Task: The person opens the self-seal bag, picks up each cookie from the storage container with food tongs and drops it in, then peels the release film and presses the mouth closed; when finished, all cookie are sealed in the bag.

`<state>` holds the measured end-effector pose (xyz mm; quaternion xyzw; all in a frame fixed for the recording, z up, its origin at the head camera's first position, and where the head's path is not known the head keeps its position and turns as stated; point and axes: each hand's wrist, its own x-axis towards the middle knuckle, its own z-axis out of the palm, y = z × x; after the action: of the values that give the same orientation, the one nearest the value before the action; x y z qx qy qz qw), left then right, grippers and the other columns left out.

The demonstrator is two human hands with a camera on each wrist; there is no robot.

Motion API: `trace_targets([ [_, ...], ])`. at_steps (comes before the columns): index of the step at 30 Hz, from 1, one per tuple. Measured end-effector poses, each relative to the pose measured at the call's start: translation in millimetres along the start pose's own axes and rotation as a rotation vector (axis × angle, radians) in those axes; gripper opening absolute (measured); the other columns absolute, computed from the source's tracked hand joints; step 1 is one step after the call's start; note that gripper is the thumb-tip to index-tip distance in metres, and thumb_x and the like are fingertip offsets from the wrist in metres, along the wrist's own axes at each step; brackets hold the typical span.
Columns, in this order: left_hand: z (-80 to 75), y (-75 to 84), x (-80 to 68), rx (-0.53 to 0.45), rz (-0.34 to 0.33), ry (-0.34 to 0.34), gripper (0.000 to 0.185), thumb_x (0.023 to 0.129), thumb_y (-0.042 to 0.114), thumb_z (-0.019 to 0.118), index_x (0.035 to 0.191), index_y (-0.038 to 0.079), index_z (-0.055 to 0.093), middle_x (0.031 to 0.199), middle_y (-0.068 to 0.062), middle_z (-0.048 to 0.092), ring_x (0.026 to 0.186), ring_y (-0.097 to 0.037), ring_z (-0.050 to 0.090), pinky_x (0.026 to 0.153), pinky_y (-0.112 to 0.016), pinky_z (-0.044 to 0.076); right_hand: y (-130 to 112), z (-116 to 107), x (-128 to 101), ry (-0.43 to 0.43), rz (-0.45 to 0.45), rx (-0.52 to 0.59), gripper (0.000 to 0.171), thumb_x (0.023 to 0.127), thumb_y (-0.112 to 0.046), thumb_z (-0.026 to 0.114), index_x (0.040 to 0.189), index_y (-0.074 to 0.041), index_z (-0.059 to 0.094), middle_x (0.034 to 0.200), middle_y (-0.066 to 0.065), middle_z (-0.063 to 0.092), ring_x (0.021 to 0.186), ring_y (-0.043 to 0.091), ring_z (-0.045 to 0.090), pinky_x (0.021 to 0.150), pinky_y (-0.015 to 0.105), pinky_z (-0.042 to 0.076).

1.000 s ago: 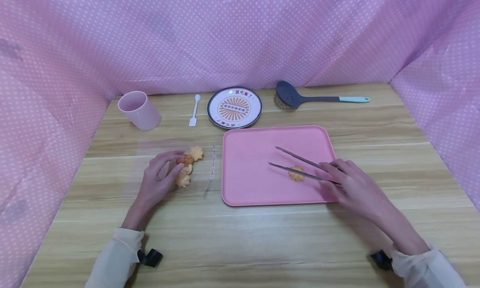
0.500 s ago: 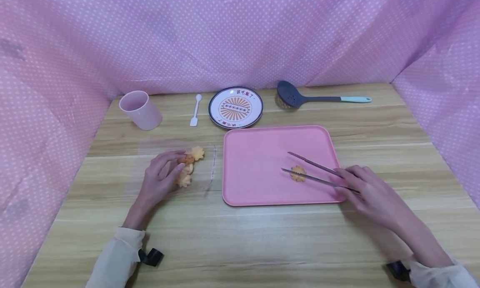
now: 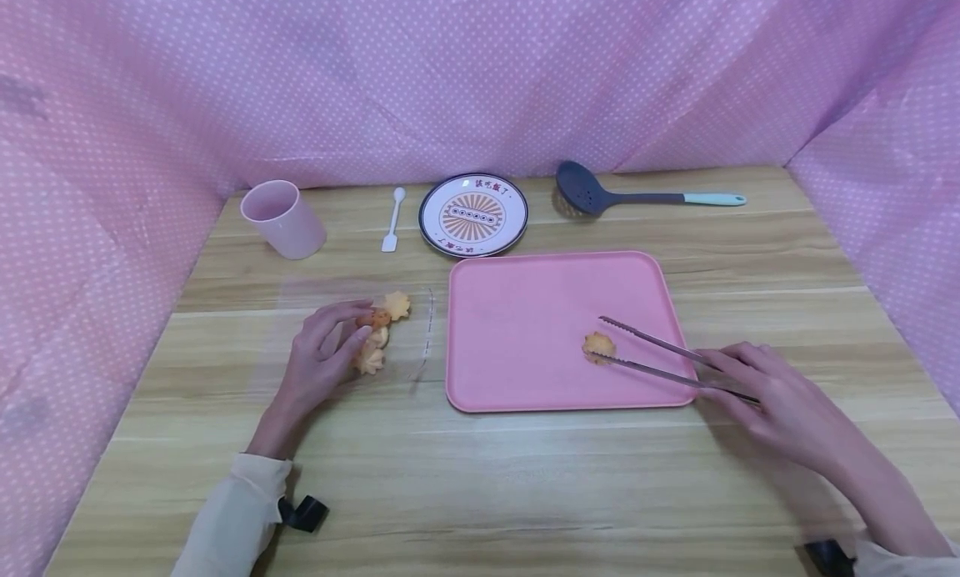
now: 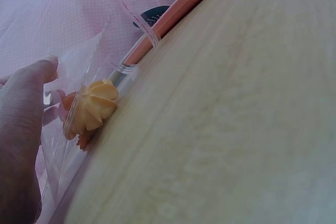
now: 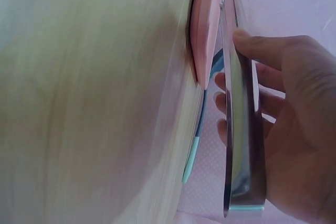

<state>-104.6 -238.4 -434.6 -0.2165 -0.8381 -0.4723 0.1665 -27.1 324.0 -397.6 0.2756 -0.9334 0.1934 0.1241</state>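
My left hand (image 3: pixel 322 352) grips a clear plastic bag (image 4: pixel 79 66) lying left of the pink tray, its thumb and fingers curved round the several cookies (image 3: pixel 396 305) inside. One of these, a swirled cookie (image 4: pixel 97 103), shows through the film in the left wrist view. In my right hand (image 3: pixel 780 402) is a pair of metal tongs (image 3: pixel 652 370), pinched between thumb and fingers with their two arms spread. The nearer tong tip overlaps a flower-shaped cookie (image 3: pixel 597 343) on the pink tray (image 3: pixel 517 327); the other tip stands beyond it.
Along the back stand a pink cup (image 3: pixel 288 227), a small white spatula-ended spoon (image 3: pixel 393 218), a patterned plate (image 3: pixel 473 215) and a dark slotted spoon (image 3: pixel 585 193) with a mint handle. The plate borders the tray's back edge. A pink dotted cloth (image 3: pixel 480 77) hangs behind.
My right hand has drawn the tongs back to the right and toward me, so their tips slid back over the cookie, which stays on the tray. The left hand keeps its place.
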Motion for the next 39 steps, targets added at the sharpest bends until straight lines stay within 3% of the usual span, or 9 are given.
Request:
trace_targets([
  [7, 0.0, 1.3, 1.1, 0.006, -0.010, -0.005, 0.032, 0.089, -0.014, 0.071, 0.114, 0.006, 0.074, 0.129, -0.012, 0.070, 0.127, -0.020, 0.055, 0.110, -0.031, 0.031, 4.8, -3.4, -9.1, 0.001, -0.012, 0.001, 0.050, 0.078, -0.011, 0.087, 0.125, -0.006, 0.072, 0.112, 0.003, 0.068, 0.099, 0.020, 0.059, 0.085, 0.021, 0.042],
  [13, 0.5, 1.8, 1.3, 0.003, -0.004, -0.008, 0.033, 0.089, -0.014, 0.071, 0.115, 0.005, 0.074, 0.130, -0.012, 0.069, 0.127, -0.020, 0.055, 0.110, -0.030, 0.031, 5.7, -1.7, -10.6, -0.010, -0.022, -0.007, 0.048, 0.079, -0.013, 0.087, 0.124, -0.008, 0.073, 0.112, 0.003, 0.069, 0.100, 0.022, 0.060, 0.084, 0.027, 0.044],
  [24, -0.1, 2.3, 0.2, 0.012, -0.011, -0.007, 0.033, 0.089, -0.013, 0.071, 0.116, 0.006, 0.074, 0.130, -0.011, 0.069, 0.128, -0.021, 0.055, 0.110, -0.031, 0.031, 4.0, 2.3, -9.1, -0.008, -0.042, -0.015, 0.036, 0.087, -0.017, 0.082, 0.120, -0.005, 0.074, 0.111, 0.004, 0.070, 0.099, 0.025, 0.061, 0.087, 0.028, 0.043],
  [30, -0.2, 2.6, -0.1, 0.009, -0.014, -0.001, 0.033, 0.089, -0.014, 0.071, 0.116, 0.005, 0.074, 0.130, -0.012, 0.069, 0.127, -0.022, 0.055, 0.110, -0.031, 0.031, 1.7, 2.8, -6.0, -0.011, -0.046, -0.028, 0.034, 0.094, -0.021, 0.077, 0.123, -0.004, 0.072, 0.112, 0.005, 0.069, 0.100, 0.025, 0.061, 0.083, 0.037, 0.044],
  [39, -0.4, 2.5, 0.5, 0.005, 0.011, 0.001, 0.037, 0.086, -0.016, 0.072, 0.118, 0.004, 0.073, 0.130, -0.014, 0.069, 0.127, -0.022, 0.056, 0.110, -0.030, 0.032, -1.6, 4.9, -0.5, -0.007, -0.048, -0.022, 0.035, 0.093, -0.021, 0.077, 0.124, -0.005, 0.072, 0.114, 0.005, 0.069, 0.101, 0.028, 0.062, 0.085, 0.040, 0.044],
])
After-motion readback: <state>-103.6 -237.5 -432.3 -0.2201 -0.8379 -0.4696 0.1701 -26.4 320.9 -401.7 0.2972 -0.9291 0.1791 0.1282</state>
